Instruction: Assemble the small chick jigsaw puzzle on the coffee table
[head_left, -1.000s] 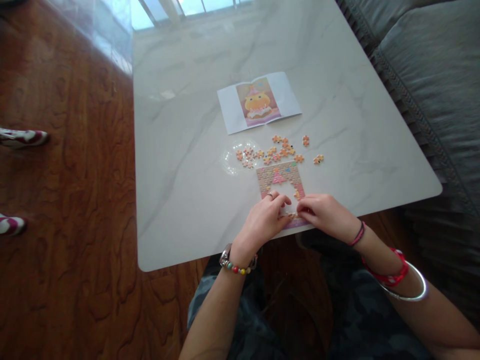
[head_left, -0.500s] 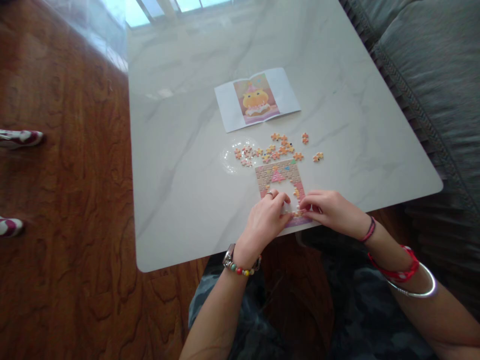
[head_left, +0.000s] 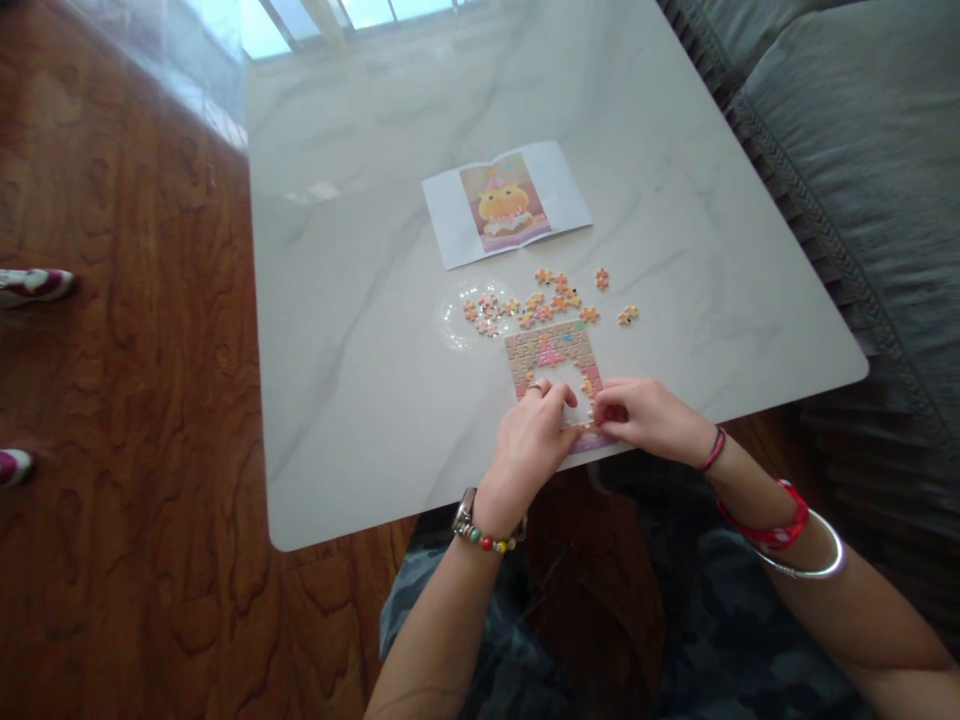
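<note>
A jigsaw puzzle lies at the table's near edge, its border joined around a white gap in the middle. My left hand rests over its lower left part, with thumb and index finger apart and nothing between them. At the puzzle's lower right, the fingertips of my right hand are pinched together on a puzzle piece by the gap's edge; the fingers mostly hide it. Several loose puzzle pieces in orange, yellow and pink lie just beyond the puzzle.
A creased picture sheet showing a yellow figure lies behind the loose pieces on the marbled table. One pair of pieces sits apart on the right. A grey sofa borders the table's right side. Another person's shoes show at far left.
The view has shifted slightly. My right hand's fingers have drawn closer together and inward at the gap's lower right edge. My left hand stays in place on the puzzle.
</note>
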